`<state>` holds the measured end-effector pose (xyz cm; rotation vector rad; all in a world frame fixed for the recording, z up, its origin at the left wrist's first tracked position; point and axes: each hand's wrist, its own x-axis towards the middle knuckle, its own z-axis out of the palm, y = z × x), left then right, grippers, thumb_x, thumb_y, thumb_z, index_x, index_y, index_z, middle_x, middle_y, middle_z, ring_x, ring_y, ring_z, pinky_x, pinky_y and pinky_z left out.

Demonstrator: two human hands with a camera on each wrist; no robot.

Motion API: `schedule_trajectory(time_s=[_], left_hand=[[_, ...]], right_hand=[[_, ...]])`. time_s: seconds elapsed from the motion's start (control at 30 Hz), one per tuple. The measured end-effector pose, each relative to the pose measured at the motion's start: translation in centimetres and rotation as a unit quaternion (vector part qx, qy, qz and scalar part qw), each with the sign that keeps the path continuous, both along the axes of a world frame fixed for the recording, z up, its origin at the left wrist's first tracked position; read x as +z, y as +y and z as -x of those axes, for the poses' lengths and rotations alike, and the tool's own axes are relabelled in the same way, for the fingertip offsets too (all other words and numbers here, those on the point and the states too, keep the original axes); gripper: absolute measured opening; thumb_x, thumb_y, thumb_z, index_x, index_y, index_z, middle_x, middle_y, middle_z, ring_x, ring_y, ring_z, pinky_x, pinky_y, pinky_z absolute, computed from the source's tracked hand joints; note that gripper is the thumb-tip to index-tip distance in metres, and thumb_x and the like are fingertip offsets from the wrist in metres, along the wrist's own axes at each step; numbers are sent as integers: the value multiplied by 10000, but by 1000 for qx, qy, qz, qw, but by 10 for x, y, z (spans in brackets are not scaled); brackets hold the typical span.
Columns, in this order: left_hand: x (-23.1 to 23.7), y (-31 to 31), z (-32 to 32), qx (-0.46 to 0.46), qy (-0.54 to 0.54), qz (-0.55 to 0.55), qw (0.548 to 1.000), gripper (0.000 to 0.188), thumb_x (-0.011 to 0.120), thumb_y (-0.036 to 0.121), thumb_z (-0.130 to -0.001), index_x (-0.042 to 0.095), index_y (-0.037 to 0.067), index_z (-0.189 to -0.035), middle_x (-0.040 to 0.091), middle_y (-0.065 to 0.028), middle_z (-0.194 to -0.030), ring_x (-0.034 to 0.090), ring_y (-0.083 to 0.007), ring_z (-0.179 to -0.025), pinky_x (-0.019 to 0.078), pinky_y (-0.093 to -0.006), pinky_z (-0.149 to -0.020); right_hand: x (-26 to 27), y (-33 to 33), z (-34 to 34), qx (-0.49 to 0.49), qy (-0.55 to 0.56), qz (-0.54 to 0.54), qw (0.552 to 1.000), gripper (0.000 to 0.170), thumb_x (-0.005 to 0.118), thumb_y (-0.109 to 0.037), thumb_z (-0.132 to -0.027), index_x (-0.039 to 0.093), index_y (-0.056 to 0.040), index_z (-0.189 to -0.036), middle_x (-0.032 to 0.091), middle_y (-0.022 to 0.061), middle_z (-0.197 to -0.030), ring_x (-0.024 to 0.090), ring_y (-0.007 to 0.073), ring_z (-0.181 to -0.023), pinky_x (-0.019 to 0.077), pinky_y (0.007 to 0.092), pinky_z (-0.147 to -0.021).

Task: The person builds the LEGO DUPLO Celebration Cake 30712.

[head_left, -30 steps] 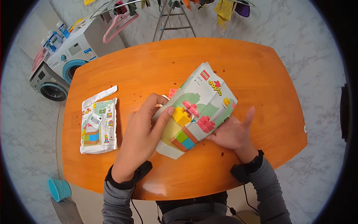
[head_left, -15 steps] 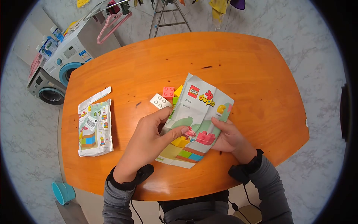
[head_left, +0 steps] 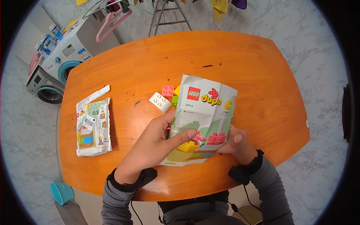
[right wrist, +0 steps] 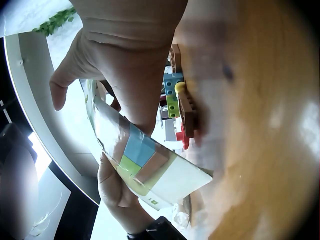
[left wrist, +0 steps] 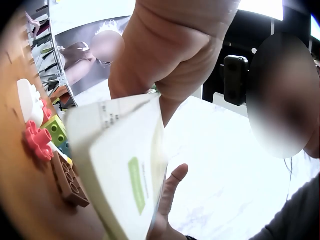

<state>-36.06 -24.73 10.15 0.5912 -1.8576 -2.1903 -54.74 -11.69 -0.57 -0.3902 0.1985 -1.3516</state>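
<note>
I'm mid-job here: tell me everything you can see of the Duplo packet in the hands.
The packet looks like thin, creased paper, mostly white and green. Its printed face shows a red LEGO square, yellow "duplo" lettering, the number 30712 and coloured artwork. It slants above the table, partly hiding loose bricks. The left hand grips its left side, thumb across the face; the right hand is at its right edge, thumb off it.
</note>
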Motion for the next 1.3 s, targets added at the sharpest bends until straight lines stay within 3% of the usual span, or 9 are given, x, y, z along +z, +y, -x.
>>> schedule_trajectory(time_s=[0.2,0.57,0.6,0.7,0.73,0.87,1.0,1.13,1.3], left_hand=[[-2,3,0,-28,14,-63,998,380,626,157,-936,511,-34,-1244,645,-89,-1127,609,-121,-1005,492,-282,-892],[1,1,-1,-14,6,-23,1000,424,624,141,-934,473,-37,-1287,616,-97,-1191,587,-138,-1069,470,-294,-938],[4,-1,-1,0,13,-40,999,443,642,130,-921,472,-41,-1293,613,-93,-1205,583,-134,-1074,456,-289,-952],[5,-6,-3,14,12,-31,999,441,641,127,-921,474,-39,-1293,615,-94,-1198,582,-136,-1077,456,-294,-954],[5,-7,-3,19,20,-33,999,441,642,125,-919,474,-35,-1295,618,-101,-1200,585,-143,-1080,457,-300,-954],[5,-13,-4,43,38,-44,997,453,625,117,-926,444,-41,-1311,612,-124,-1221,604,-170,-1092,485,-314,-944],[3,-24,-10,87,47,-40,994,454,589,80,-935,409,-34,-1336,594,-140,-1243,611,-190,-1106,521,-326,-931],[5,-29,-13,136,80,-66,985,451,579,73,-938,411,-7,-1349,583,-140,-1256,608,-193,-1115,534,-331,-923],[7,-36,-15,144,92,-75,982,451,573,77,-941,404,-28,-1346,585,-139,-1251,611,-188,-1107,533,-328,-926]], right_hand=[[0,5,5,15,-14,46,999,1035,796,-215,-643,218,-28,-1480,330,174,-1496,358,339,-1360,271,498,-1134],[-16,2,4,5,-57,59,997,952,767,-268,-683,282,-15,-1462,404,180,-1454,417,329,-1322,325,481,-1109],[-18,2,7,-8,11,47,999,998,787,-418,-696,279,-43,-1469,383,164,-1470,398,327,-1335,332,492,-1103],[-17,0,7,1,10,49,999,1099,759,-624,-670,262,-77,-1483,344,146,-1496,368,323,-1355,323,519,-1102],[-2,0,4,-27,108,13,994,1174,683,-755,-633,230,-101,-1497,302,134,-1520,343,313,-1371,312,542,-1102],[-9,-5,6,-13,53,50,997,1184,636,-786,-647,185,-106,-1505,276,124,-1533,321,301,-1387,289,526,-1116],[18,-11,-3,-38,149,40,987,1143,607,-789,-682,172,-125,-1504,277,107,-1535,292,278,-1404,263,498,-1132],[17,-14,-4,-46,138,51,988,1073,605,-731,-747,135,-142,-1511,300,91,-1524,306,274,-1397,265,496,-1130],[22,-16,-5,-61,99,27,993,876,682,-423,-861,149,-148,-1499,375,60,-1477,391,238,-1345,333,460,-1101]])
